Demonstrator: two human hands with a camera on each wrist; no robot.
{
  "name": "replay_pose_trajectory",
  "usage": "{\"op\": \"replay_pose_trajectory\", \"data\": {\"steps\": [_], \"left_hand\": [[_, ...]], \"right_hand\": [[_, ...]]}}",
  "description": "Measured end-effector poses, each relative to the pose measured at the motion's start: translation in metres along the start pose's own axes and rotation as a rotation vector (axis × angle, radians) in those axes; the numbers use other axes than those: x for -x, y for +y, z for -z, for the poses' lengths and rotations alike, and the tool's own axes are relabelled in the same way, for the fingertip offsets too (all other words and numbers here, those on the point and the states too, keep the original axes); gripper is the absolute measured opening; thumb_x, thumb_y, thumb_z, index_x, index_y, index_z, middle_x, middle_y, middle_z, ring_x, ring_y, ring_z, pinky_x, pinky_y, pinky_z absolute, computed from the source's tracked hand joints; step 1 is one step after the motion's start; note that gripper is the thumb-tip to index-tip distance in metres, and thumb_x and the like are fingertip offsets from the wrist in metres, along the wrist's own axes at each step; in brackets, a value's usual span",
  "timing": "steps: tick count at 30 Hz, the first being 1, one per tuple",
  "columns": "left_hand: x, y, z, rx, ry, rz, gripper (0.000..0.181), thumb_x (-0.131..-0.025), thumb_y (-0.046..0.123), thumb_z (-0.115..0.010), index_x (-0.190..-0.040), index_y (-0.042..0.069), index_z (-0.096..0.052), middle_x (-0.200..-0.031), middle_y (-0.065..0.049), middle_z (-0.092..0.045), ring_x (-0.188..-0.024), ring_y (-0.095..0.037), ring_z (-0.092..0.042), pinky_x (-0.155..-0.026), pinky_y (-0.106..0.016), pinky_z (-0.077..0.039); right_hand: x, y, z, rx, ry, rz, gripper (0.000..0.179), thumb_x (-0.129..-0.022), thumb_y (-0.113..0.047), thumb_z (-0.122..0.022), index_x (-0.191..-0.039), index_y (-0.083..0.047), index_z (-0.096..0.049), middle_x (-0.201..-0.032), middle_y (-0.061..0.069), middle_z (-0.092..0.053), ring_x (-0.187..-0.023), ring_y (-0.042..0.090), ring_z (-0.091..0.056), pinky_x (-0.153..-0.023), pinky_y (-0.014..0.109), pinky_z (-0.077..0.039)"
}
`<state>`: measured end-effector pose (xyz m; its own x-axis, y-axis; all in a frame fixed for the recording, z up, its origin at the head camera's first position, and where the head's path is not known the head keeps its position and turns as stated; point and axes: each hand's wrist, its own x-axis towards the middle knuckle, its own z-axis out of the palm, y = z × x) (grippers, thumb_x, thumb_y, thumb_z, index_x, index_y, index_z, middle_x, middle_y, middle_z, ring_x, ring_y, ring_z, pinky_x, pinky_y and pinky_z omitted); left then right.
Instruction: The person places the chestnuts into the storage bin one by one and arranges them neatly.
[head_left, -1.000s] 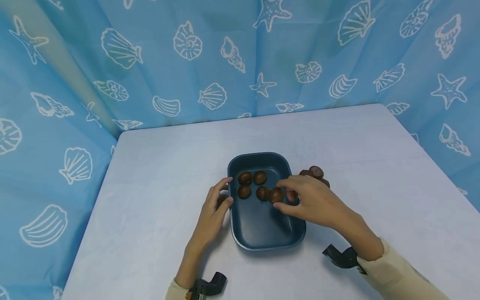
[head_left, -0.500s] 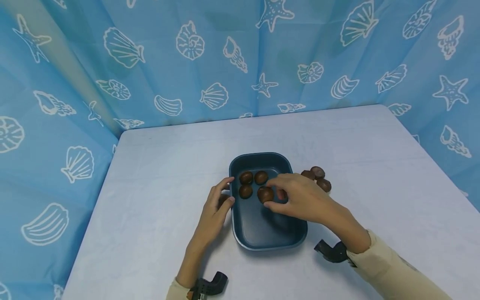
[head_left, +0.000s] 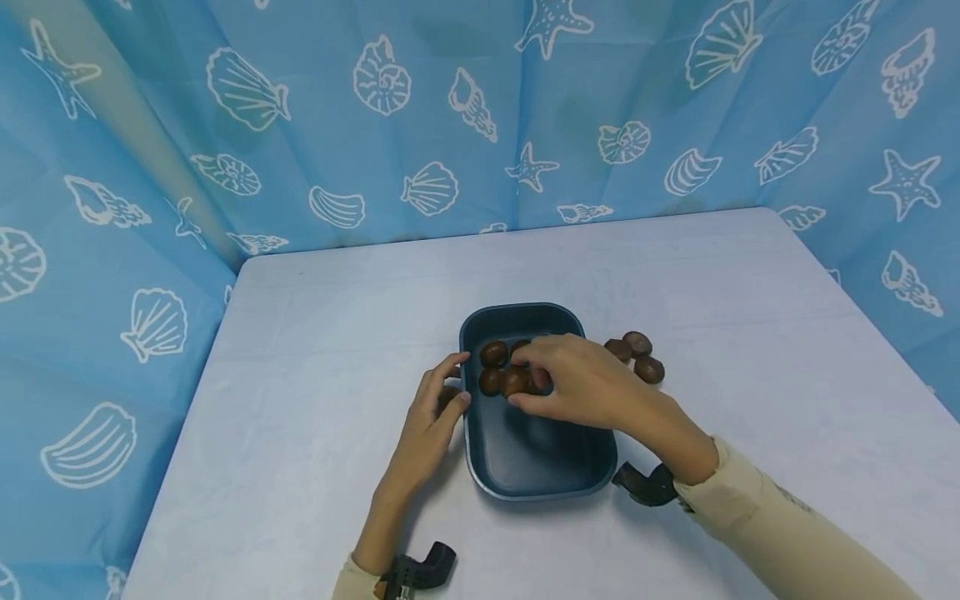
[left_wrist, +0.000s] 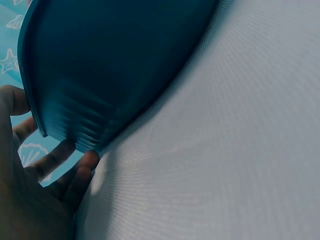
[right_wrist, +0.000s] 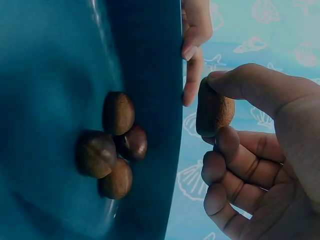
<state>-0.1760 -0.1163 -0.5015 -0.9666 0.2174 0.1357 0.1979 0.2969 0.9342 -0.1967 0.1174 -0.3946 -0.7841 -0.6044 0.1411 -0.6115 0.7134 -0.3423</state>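
My right hand [head_left: 588, 379] is over the blue tray [head_left: 540, 497] and pinches a brown chestnut [head_left: 515, 382] between thumb and fingertips. The right wrist view shows that chestnut [right_wrist: 215, 107] raised above the tray, its face against the thumb. Several other chestnuts [right_wrist: 119, 114] lie grouped on the tray floor; the right hand partly covers them in the head view. At the tray's left side, my left hand [head_left: 422, 433] touches the wall with spread fingers. In the left wrist view, its fingertips [left_wrist: 90, 159] rest against the outer wall near the tabletop.
Three chestnuts [head_left: 648, 369] show on the white tabletop [head_left: 337, 350] right of the tray, behind the right forearm. A blue curtain [head_left: 285, 117] with white shell prints hangs along the back and sides. Both wrists wear black camera mounts [head_left: 648, 485].
My right hand has moved left across the tray with its chestnut, toward the chestnuts at the left wall. The left hand has stayed at the tray's side.
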Motion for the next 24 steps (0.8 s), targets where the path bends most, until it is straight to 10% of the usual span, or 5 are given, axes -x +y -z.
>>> {"op": "replay_pose_trajectory", "data": {"steps": [24], "left_hand": [[-0.001, 0.002, 0.001, -0.018, 0.000, 0.026, 0.047, -0.103, 0.032, -0.050, -0.147, 0.046, -0.041, -0.135, 0.002, -0.047, -0.112, -0.018, -0.055, -0.092, -0.040, -0.049]], "right_hand": [[-0.034, -0.001, -0.007, -0.007, -0.111, -0.026, 0.046, -0.087, -0.036, -0.077, -0.121, -0.006, -0.071, -0.075, -0.004, -0.058, -0.068, 0.010, -0.051, -0.060, 0.028, -0.044]]}}
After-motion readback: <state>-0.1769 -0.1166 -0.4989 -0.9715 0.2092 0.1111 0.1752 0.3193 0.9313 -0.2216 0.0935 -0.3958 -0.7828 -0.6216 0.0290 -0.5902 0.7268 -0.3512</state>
